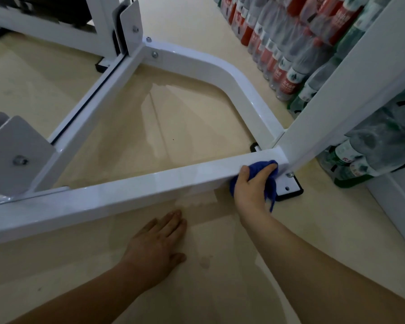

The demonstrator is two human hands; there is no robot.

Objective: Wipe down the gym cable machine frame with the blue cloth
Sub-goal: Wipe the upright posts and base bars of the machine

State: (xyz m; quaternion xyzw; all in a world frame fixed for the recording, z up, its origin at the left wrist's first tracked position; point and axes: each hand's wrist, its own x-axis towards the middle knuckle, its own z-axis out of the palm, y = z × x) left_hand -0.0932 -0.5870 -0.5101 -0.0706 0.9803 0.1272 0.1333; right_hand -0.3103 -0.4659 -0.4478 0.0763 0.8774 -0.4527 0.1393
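Frame: white gloss-painted cable machine frame (131, 188), square-section steel tube, resting on the floor (185, 118).
Near bar axis: long axis runs from the lower left edge up to the right, ending at the joint with the upright post (337, 90).
Far member: curved tube (232, 73), smooth bend, bolted at its far end.
Cloth: blue cloth (270, 190), soft, bunched; lies against the right end of the near bar, just beside the post, over the top edge and front face. One strand hangs down.
Right hand: right hand (248, 188), grip closed round the cloth, pressing it to the bar.
Left hand: left hand (157, 239), grip wide, holding nothing; palm flat on the floor, fingers straight, pointing toward the bar, near it but apart.
Floor: beige, glossy, reflective.
Foot plate: foot plate (288, 187), flat white with black rim, below the post, touching the cloth's right side.
Left edge: flat grey plates (12, 155), bolted.
Right edge: packs of plastic bottles (278, 54), red and green labels.
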